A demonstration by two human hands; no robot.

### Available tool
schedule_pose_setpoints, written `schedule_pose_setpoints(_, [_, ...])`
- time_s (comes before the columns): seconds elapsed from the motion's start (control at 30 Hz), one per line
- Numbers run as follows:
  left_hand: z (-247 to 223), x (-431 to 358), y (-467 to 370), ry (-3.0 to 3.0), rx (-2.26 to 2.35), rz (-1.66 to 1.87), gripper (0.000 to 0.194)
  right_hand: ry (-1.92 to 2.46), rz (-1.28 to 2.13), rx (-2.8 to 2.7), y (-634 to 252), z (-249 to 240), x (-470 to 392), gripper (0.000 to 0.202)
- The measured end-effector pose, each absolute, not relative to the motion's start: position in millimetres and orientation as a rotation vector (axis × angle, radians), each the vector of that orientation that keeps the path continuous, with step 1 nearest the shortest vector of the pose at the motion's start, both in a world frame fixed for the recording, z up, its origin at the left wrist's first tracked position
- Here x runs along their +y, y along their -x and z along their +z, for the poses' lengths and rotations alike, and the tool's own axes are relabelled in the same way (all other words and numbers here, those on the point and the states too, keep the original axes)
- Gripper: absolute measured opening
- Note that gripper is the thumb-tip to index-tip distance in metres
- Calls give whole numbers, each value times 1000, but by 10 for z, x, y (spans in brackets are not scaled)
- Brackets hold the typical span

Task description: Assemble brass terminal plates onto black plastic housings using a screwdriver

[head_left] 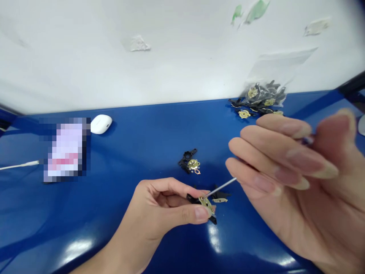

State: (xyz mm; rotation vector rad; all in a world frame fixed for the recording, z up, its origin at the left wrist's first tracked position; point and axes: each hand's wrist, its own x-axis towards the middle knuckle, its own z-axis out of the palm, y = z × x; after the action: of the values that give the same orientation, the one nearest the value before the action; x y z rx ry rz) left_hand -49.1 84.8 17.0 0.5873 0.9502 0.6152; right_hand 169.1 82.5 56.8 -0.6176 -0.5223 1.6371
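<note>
Between thumb and fingers, my left hand (168,205) pinches a small black part with a gold metal plate (205,205). My right hand (288,167) is closed around a screwdriver; its handle is mostly hidden by the fingers. The thin steel shaft of the screwdriver (221,187) slants down to the left, its tip touching the upper edge of the gold plate. Just behind the held part lies another black piece with a gold plate (220,199). Farther back is a loose group of a black bracket (187,155), a gold disc (193,164) and tiny bits.
A clear bag (266,95) of black and gold parts leans on the white wall (182,49), with more parts in front. At left lie a blurred-out phone (65,150), a white earbud case (101,124) and a white cable (19,166) on the blue table (137,140).
</note>
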Motion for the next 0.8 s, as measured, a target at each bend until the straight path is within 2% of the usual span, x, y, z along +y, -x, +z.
schedule_pose_setpoints(0.13, [184,849,497,-620,953,627,21,515,1640,-562,-1751,571,838,24])
schedule_pose_setpoints(0.27, [183,838,516,-644,977,628,22,561,1636,-586,-1722,568,865,25])
schedule_pose_setpoints(0.67, [191,828,516,-771,1064,712,23,810,1271,-732,-1775,310,870,15])
schedule_pose_setpoints(0.8, [215,839,521,-711,1003,700,21,805,1277,-810,-1826,307,907,11])
